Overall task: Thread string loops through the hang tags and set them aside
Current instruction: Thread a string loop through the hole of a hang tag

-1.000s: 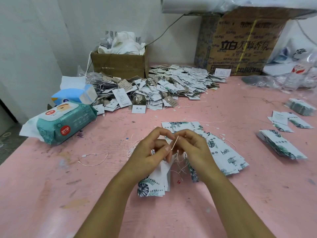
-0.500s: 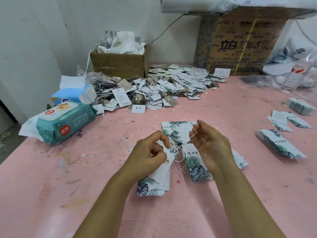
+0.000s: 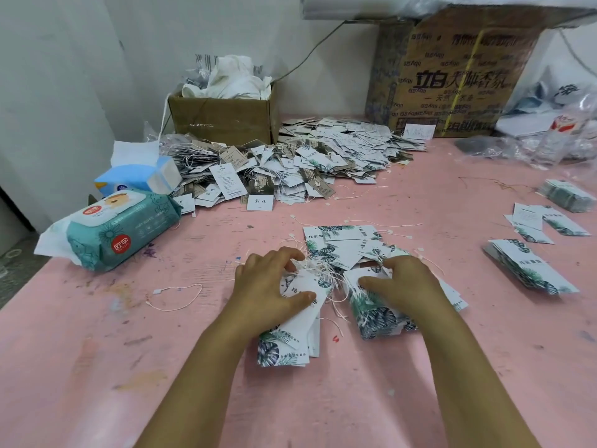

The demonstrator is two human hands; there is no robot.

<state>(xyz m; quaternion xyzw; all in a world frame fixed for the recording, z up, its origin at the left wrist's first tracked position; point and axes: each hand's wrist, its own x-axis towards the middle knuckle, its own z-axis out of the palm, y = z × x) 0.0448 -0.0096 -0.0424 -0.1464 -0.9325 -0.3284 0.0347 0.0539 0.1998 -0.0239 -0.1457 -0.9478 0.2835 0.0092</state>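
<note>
A: Your left hand (image 3: 268,286) is clamped on the stack of tags (image 3: 290,337) right in front of you. The thumb lies flat across the top card, and the fingers curl over the far end, where the strings (image 3: 326,276) bunch out at one o'clock of that hand.

B: Your right hand (image 3: 403,282) is down on the fanned tags (image 3: 374,315), at three o'clock of the stack. The thumb is laid along a card and the fingers are bent over the far edge. I can't tell whether you've pinched one up or are only pressing on it.

A: Thin printed card, I'd say: light, stiff enough to stay flat, smooth enough to slide off each other. Squeeze the stack near the string end, not the leafy bottom, or it will likely fan out.

B: The strings are the fussy part. They're fine, limp and quick to tangle, judging by that knot of them between your hands. Take a single one close to its end so it doesn't flop.

A: There's a loose loop (image 3: 158,291) on the table (image 3: 129,399), at nine o'clock of your left hand, if you want a clean one.

B: Finished ones seem to belong with the heap (image 3: 290,163) at twelve o'clock. They're light enough that a toss could scatter them, so lay them down.
</note>
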